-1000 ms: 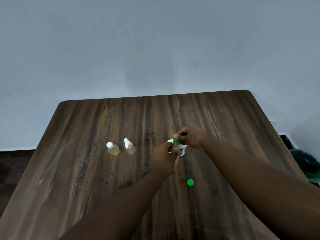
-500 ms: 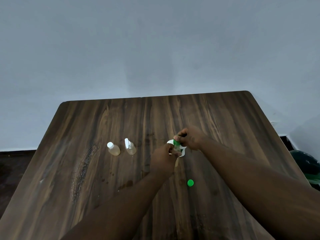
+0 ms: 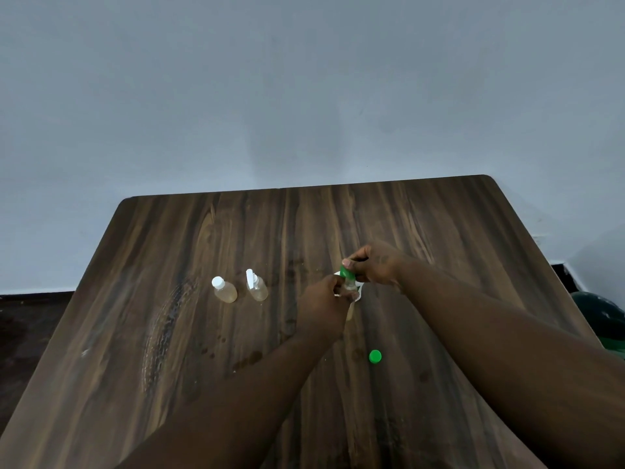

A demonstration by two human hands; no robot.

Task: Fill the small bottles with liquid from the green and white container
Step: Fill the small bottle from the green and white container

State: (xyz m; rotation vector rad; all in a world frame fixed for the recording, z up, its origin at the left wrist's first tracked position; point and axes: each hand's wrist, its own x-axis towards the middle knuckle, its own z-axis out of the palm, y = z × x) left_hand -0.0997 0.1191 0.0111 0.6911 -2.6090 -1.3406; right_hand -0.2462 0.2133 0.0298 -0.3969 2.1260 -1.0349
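Over the middle of the wooden table [image 3: 169, 333], my left hand [image 3: 323, 301] grips a small clear bottle [image 3: 350, 311] that it mostly hides. My right hand [image 3: 377, 265] pinches the green and white container [image 3: 345, 272], whose green end points down at the small bottle's mouth. A bit of the container's white part [image 3: 358, 294] shows behind my left fingers. Two small bottles stand to the left, both holding yellowish liquid: one with a white cap [image 3: 224, 290] and one with a white spray top [image 3: 256, 286]. A loose green cap [image 3: 375, 356] lies nearer me.
Dark drip marks [image 3: 248, 358] stain the wood in front of my left forearm. A dark green object [image 3: 600, 313] sits beyond the table's right edge. A plain wall stands right behind the table's far edge.
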